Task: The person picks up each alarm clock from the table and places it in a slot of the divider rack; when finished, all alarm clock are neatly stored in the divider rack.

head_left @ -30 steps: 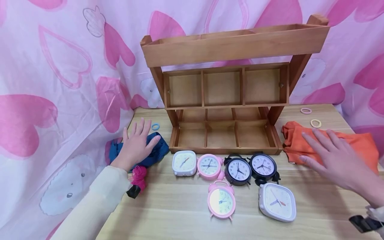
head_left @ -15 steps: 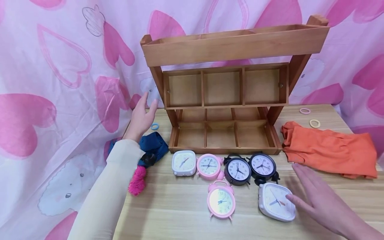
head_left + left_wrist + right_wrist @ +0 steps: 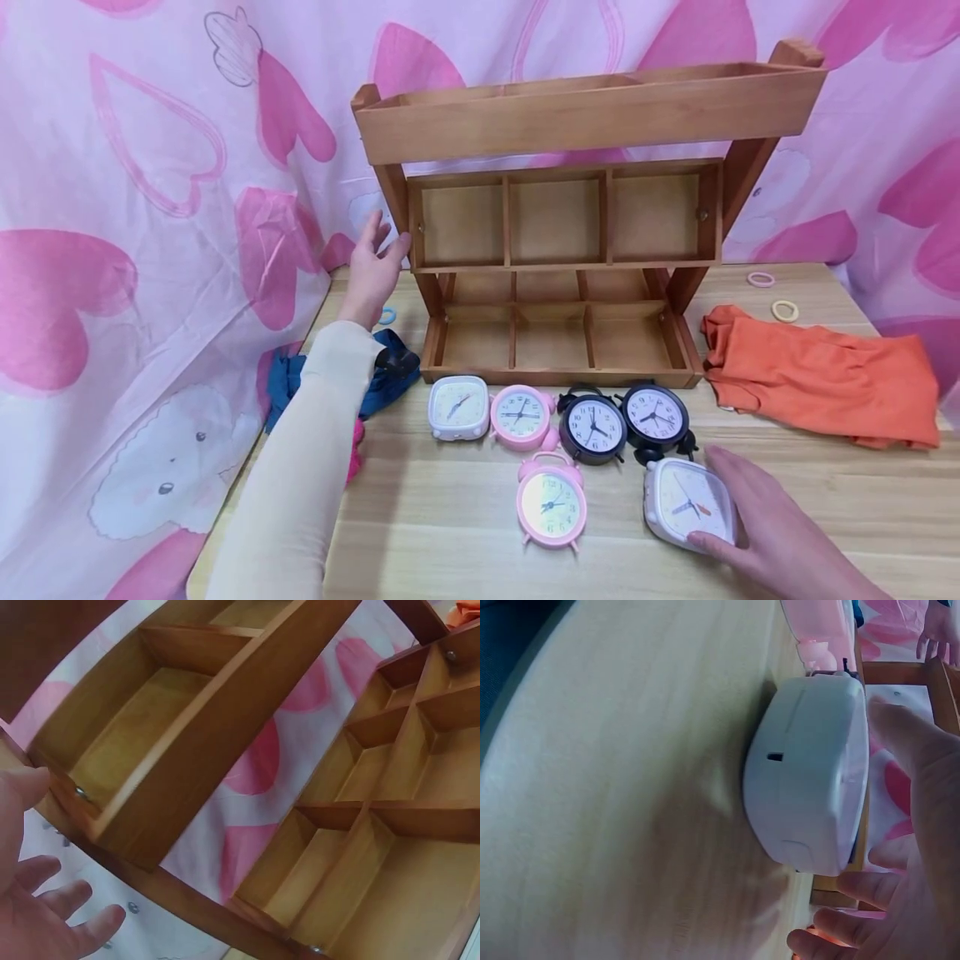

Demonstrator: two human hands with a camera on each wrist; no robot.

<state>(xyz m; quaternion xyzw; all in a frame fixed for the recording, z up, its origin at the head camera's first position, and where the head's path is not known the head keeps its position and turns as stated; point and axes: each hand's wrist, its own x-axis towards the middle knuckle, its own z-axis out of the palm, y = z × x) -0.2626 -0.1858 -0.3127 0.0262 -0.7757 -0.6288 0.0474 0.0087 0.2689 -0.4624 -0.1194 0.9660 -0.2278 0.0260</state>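
Note:
My right hand (image 3: 772, 525) is at the right side of a white square alarm clock (image 3: 690, 502), thumb near its front and fingers by its right edge. In the right wrist view the fingers are spread beside the clock (image 3: 806, 772), not closed round it. My left hand (image 3: 372, 271) is held up with relaxed fingers by the left post of a wooden tiered shelf (image 3: 585, 125). In the left wrist view its thumb is close to the post; I cannot tell whether it touches. Nothing is in that hand.
Before the shelf lie another white clock (image 3: 458, 407), two pink clocks (image 3: 521, 417) and two black clocks (image 3: 592, 427). An orange cloth (image 3: 825, 375) and two hair ties (image 3: 784, 312) lie right; a blue cloth (image 3: 285, 383), blue ring (image 3: 387, 316) and pink bundle (image 3: 356, 450) lie left.
My left hand has moved up and right, from over the blue cloth to the shelf's left post. My right hand has come from above the orange cloth down to the white clock.

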